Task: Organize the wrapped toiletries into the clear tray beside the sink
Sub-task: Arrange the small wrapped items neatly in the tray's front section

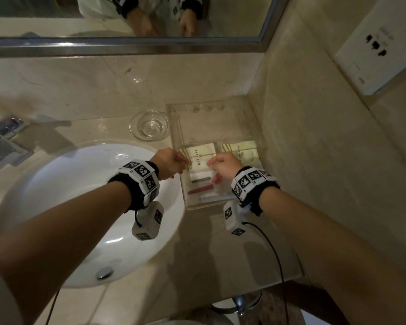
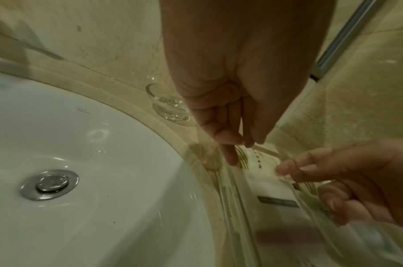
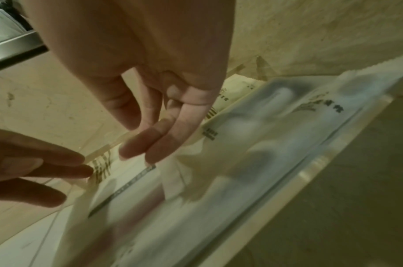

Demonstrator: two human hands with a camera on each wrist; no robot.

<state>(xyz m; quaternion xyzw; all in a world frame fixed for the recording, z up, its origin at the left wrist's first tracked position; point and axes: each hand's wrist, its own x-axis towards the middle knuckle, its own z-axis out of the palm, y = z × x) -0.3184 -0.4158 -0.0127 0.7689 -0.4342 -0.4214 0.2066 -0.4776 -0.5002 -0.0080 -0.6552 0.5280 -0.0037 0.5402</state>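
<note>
The clear tray (image 1: 211, 125) stands on the counter to the right of the sink, against the side wall. Its front compartment holds several wrapped toiletries: two cream packets with gold stripes (image 1: 201, 152) (image 1: 244, 148) and a white packet with a grey band (image 1: 201, 179). My left hand (image 1: 184, 164) hovers at the tray's left wall, and its straight fingers (image 2: 230, 157) touch the striped end of a cream packet (image 2: 262, 171). My right hand (image 1: 212, 170) is over the same compartment, fingers (image 3: 136, 146) extended onto a packet (image 3: 127, 178). A blurred translucent packet (image 3: 275, 135) lies alongside.
A small glass dish (image 1: 149, 125) sits just left of the tray's back end. The white basin (image 1: 80, 195) with its metal drain (image 1: 104, 272) fills the left, the faucet (image 1: 5, 141) behind it. A mirror (image 1: 127, 17) and a wall socket (image 1: 375, 48) are above.
</note>
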